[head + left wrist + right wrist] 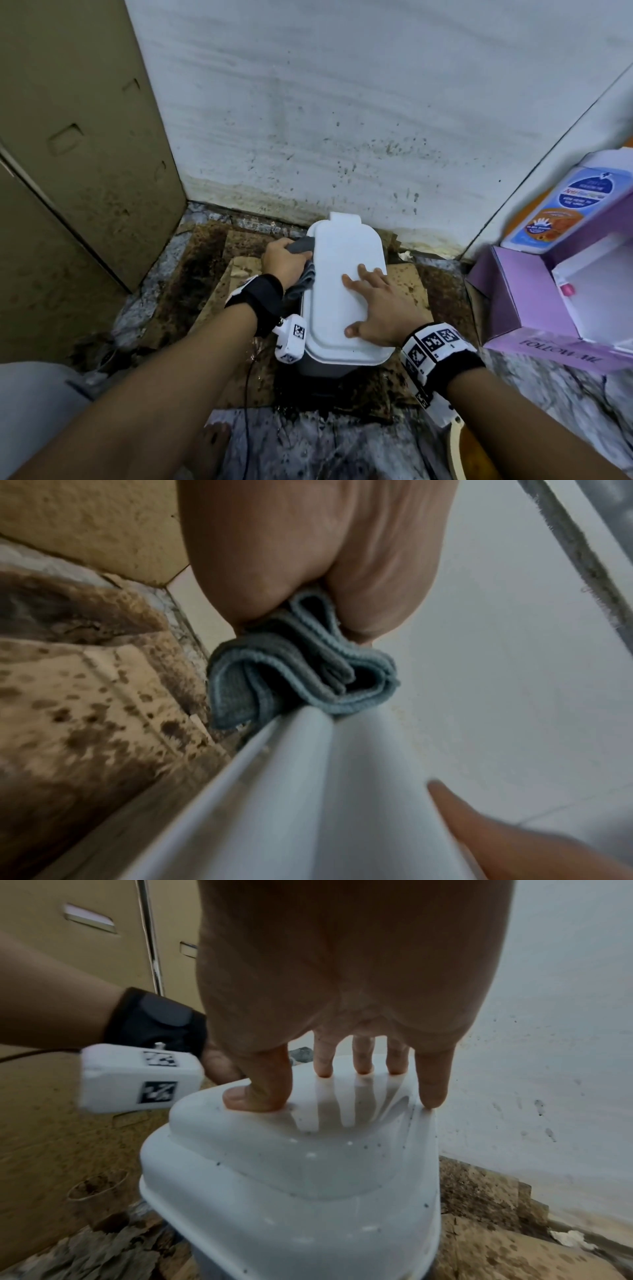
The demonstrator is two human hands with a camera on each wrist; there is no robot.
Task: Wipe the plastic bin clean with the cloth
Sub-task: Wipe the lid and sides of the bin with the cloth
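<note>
A white plastic bin with a rounded rectangular lid (346, 284) stands on stained brown cardboard sheets (239, 274), close to the base of a spattered pale wall (342, 120). The right hand (380, 308) lies flat on the lid's near-right part, fingers (432, 1080) spread and pressing down, thumb near the lid's front edge; this probably steadies the bin so it does not slide or tip while the other hand rubs. The left hand (282, 262) is at the bin's left side, just under the lid's rim, its fingers curled round a bunched grey-blue microfibre cloth (301, 674) and squeezing the folds against the rim. Holding it wadded likely puts firm pressure into the narrow edge, where grime tends to collect. Small dark specks dot the lid's front part in the right wrist view, so by my judgement that part is not yet wiped. Right of the bin sits a lilac cardboard box (534, 301).
</note>
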